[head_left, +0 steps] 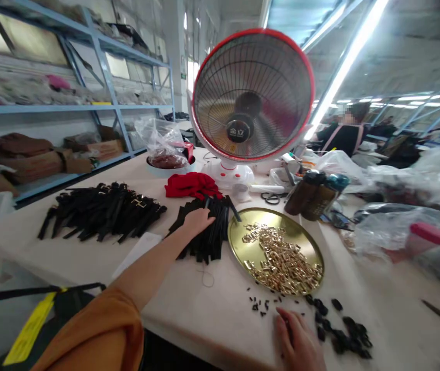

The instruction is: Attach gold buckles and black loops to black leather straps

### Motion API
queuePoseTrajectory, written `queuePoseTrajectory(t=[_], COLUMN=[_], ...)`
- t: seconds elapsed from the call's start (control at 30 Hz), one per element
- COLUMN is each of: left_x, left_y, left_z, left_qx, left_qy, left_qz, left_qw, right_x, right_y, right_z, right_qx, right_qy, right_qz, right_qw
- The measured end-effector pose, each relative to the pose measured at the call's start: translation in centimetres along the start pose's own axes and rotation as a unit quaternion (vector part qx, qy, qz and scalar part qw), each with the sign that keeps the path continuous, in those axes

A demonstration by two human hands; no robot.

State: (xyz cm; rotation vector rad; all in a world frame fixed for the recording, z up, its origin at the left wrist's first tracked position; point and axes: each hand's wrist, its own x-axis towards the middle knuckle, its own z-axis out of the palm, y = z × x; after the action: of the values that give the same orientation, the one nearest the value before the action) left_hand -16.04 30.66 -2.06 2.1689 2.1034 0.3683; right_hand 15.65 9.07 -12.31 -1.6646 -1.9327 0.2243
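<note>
My left hand [198, 221] reaches out over a pile of black straps [208, 242], its fingers pinched on a strap at the top. To the right lies a round gold tray [239, 242] holding a heap of small gold metal buckles [281, 257]. My right hand [300, 342] rests at the near table edge, below the tray. Its thumb and forefinger tips come close together, and whatever is between them is too small to make out. Tiny black pieces [260, 304] lie scattered just beyond it, with larger black pieces [347, 332] to its right.
Another heap of black straps [103, 211], some with gold fittings, lies at left. Behind are a red cloth [192, 185], a red-rimmed fan-shaped heater [253, 95], black scissors [272, 198] and dark bottles [307, 193]. Plastic bags [401, 226] crowd the right. A person [345, 134] sits farther back.
</note>
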Motion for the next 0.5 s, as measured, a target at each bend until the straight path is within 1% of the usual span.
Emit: queuePoseTrajectory(t=[0.03, 0.1, 0.17, 0.23, 0.3, 0.4, 0.5], left_x=[0.3, 0.6, 0.7, 0.6, 0.1, -1.4, -2.6], left_y=[1.0, 2.0, 2.3, 2.5, 2.9, 3.9, 4.8], left_z=[0.6, 1.2, 1.2, 0.9, 0.6, -0.1, -1.8], left_qx=[-0.001, 0.003, 0.011, 0.020, 0.024, 0.017, -0.009], left_qy=[-0.014, -0.039, -0.056, -0.058, -0.053, -0.034, -0.001], left_qz=[-0.007, -0.023, -0.031, -0.034, -0.036, -0.042, -0.039], left_qw=[1.000, 0.999, 0.998, 0.998, 0.998, 0.998, 0.999], right_x=[0.0, 0.1, 0.3, 0.5, 0.5, 0.4, 0.3], right_y=[-0.5, -1.5, -2.1, -2.3, -2.3, -2.4, -2.4], right_z=[-0.2, -0.6, -0.9, -1.2, -1.4, -1.7, -1.8], right_qx=[0.005, 0.017, 0.026, 0.036, 0.046, 0.058, 0.072], right_qy=[0.005, 0.014, 0.028, 0.045, 0.061, 0.074, 0.082], right_qz=[0.009, 0.012, 0.014, 0.011, 0.014, 0.013, 0.011], right_qw=[1.000, 1.000, 0.999, 0.998, 0.997, 0.996, 0.994])
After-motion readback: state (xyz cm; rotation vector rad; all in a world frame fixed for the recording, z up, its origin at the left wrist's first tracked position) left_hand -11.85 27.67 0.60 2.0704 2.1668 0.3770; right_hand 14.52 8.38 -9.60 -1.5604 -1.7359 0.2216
